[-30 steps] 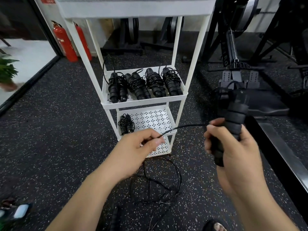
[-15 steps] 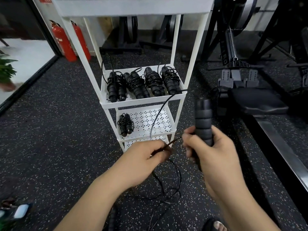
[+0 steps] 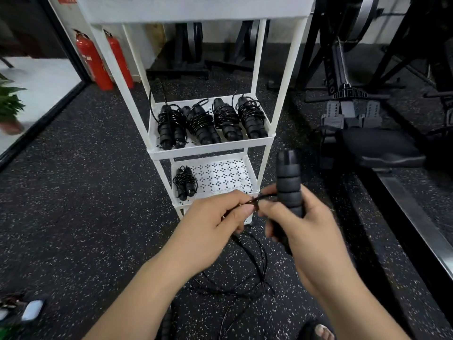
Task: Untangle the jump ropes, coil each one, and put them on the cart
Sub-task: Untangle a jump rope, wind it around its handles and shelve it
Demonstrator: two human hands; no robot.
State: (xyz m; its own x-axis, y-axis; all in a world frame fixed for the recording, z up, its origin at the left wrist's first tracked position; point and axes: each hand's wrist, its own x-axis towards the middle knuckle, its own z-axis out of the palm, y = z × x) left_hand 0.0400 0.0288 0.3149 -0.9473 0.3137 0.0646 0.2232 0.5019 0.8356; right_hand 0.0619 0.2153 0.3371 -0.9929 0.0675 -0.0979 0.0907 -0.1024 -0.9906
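**Left edge.** We see a green leafy potted plant [image 3: 9, 104] on a pale floor beyond a dark threshold. Low in the corner lies a small pale blurred object [image 3: 31, 312] that we cannot identify.

**Left of centre.** Two red cylindrical fire extinguishers [image 3: 94, 65] stand by the wall, just left of the white metal tiered cart [image 3: 210, 148]. Black rubber flooring flecked with white [image 3: 73, 192] covers the ground.

**Cart.** Its perforated middle shelf holds four coiled black jump ropes [image 3: 213, 121] side by side, each cord wound tightly round ribbed handles. The lower perforated shelf holds one more coiled black bundle [image 3: 185, 183] at its left end.

**Hands.** They stand in front of the cart and hide part of its foot.
- The left hand [image 3: 210, 231] pinches a thin glossy black cord [image 3: 262, 280] between thumb and forefinger.
- The cord hangs from the hands into loose loops on the floor between the forearms.
- The right hand [image 3: 306, 231], just beside the left, wraps its fingers round a black ribbed foam handle [image 3: 288, 182], held upright with its top above the fist.

We note that this rope is in the hands and on the floor, off the cart.

**Right.** A black steel rowing machine [image 3: 343, 123] with grey footplates stands near the cart but apart from it. A sandalled toe [image 3: 321, 332] shows at the bottom edge.
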